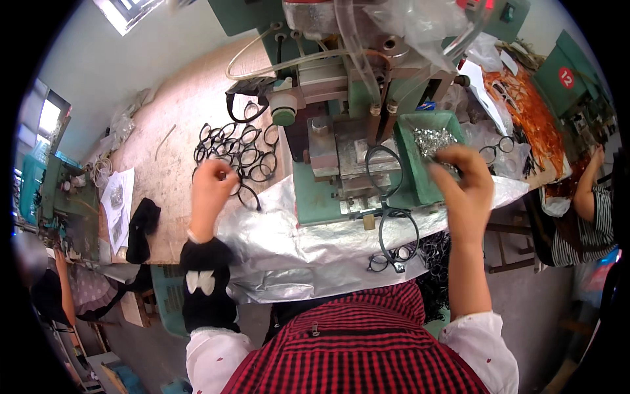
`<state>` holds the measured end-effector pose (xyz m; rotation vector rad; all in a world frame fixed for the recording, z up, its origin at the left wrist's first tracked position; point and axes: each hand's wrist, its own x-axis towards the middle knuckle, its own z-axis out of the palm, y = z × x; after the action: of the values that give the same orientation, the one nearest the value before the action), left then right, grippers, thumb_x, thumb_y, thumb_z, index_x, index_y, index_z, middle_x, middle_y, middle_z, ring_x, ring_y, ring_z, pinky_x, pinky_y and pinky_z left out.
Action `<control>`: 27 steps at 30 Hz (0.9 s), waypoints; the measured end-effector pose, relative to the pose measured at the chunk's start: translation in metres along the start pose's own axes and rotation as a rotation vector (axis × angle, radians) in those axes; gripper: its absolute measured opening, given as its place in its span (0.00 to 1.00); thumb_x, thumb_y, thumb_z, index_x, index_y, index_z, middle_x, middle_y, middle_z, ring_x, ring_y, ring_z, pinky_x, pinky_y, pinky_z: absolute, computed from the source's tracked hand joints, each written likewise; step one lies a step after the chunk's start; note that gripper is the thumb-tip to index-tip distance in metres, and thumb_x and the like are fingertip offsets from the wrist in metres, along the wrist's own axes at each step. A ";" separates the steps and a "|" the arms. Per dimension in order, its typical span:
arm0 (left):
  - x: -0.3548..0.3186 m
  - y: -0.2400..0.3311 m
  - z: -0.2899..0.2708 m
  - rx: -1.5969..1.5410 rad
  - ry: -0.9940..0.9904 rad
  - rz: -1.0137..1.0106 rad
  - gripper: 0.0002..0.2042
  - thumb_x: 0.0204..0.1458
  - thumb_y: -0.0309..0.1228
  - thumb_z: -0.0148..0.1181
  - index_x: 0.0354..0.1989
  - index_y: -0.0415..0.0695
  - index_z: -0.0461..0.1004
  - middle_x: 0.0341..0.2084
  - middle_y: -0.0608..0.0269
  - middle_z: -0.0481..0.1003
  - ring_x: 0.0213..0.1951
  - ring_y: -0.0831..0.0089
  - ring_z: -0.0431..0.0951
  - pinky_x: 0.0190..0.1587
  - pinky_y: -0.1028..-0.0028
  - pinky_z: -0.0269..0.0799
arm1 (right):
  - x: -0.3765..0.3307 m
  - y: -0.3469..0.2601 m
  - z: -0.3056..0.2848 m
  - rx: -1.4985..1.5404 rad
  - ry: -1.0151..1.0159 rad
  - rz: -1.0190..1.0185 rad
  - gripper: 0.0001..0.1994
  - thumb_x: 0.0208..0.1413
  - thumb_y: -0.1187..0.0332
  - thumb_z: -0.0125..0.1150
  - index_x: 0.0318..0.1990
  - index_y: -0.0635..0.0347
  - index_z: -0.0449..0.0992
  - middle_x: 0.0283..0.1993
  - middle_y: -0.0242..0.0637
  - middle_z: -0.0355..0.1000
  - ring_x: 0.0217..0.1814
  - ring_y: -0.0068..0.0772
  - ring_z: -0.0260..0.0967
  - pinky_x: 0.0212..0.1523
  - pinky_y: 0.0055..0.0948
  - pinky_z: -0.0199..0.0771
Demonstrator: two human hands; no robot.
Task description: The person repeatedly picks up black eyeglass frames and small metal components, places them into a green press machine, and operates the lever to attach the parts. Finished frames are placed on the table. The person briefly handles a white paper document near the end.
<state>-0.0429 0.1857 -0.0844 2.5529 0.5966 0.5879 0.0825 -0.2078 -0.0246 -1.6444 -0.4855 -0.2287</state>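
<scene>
My left hand (213,190) is closed, its fingers pinched at the edge of a pile of black eyeglass frames (248,156). A round black rim (249,197) shows beside the fingertips. At the right, my right hand (471,187) hovers over the near right rim of a green tray (423,184) of small shiny metal parts (432,140). Thumb and forefinger curve together there; anything between their tips is too small to make out. Another black eyeglass frame (417,231) stands on end at the front of the green press (321,211), touched by neither hand.
Silver sheeting (275,240) covers the table's front edge. More black frames (434,256) gather below it. Papers (118,203) and a black cloth item (142,230) lie at left. Clear tubes (354,52) hang over the press. A person in stripes (577,226) sits at right.
</scene>
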 end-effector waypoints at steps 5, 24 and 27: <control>0.005 -0.019 0.042 -0.025 -0.229 -0.169 0.12 0.42 0.36 0.69 0.25 0.38 0.79 0.17 0.58 0.76 0.21 0.68 0.76 0.28 0.70 0.71 | 0.024 0.001 0.058 0.228 -0.033 0.056 0.20 0.46 0.81 0.63 0.49 0.66 0.71 0.36 0.30 0.71 0.41 0.19 0.68 0.48 0.20 0.67; -0.032 0.177 -0.031 -0.412 0.167 1.144 0.13 0.36 0.19 0.64 0.34 0.37 0.76 0.42 0.46 0.77 0.28 0.62 0.73 0.23 0.70 0.70 | 0.012 -0.049 0.065 0.503 -0.061 0.287 0.24 0.50 0.78 0.63 0.57 0.67 0.67 0.42 0.37 0.75 0.47 0.21 0.68 0.52 0.24 0.65; -0.030 0.191 -0.015 -0.473 0.187 1.141 0.16 0.34 0.18 0.65 0.37 0.38 0.76 0.41 0.48 0.77 0.29 0.60 0.75 0.26 0.69 0.70 | 0.017 -0.038 0.063 0.370 -0.088 0.250 0.22 0.50 0.77 0.64 0.55 0.66 0.68 0.39 0.36 0.76 0.45 0.20 0.69 0.52 0.25 0.66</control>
<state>-0.0169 0.0224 0.0160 2.1665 -0.9402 1.1468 0.0720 -0.1401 0.0080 -1.3391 -0.3588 0.1154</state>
